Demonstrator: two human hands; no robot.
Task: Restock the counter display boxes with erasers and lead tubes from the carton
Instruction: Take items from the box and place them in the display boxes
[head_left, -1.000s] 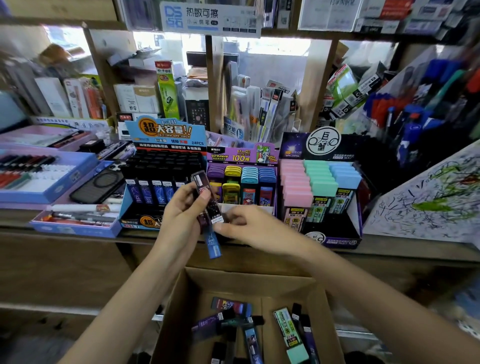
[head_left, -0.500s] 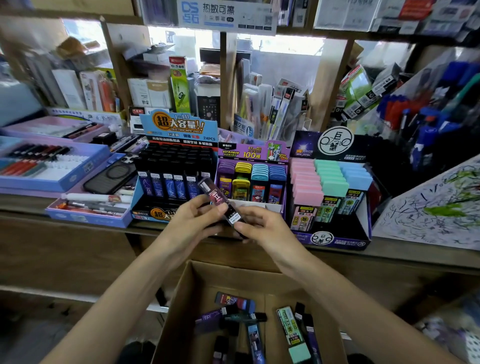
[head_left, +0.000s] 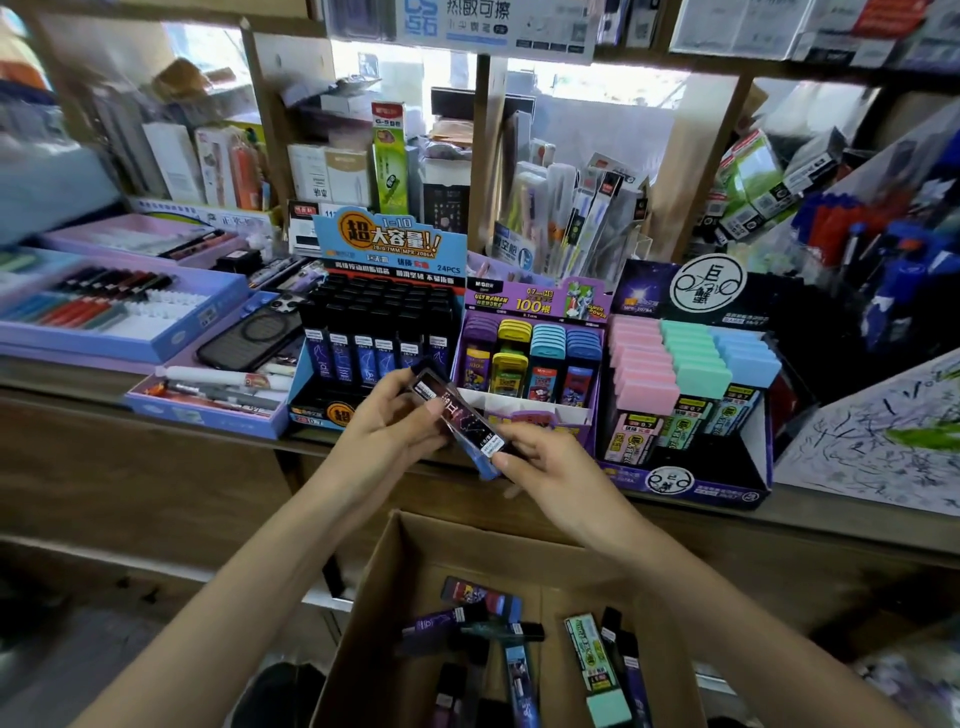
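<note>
At the centre of the frame, a slim, flat lead tube (head_left: 460, 423) of dark glossy plastic, with a white label and a blue end, sits tilted between both hands. The left hand (head_left: 389, 426) curls round its upper end; the right hand (head_left: 550, 467) pinches the lower. Below them, a brown cardboard carton (head_left: 498, 545) holds loose tubes.

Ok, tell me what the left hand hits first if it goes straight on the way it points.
The left hand points up and right, gripping the lead tube, so probably the purple Ultraman display box, near its left wall; depth is unclear.
</note>
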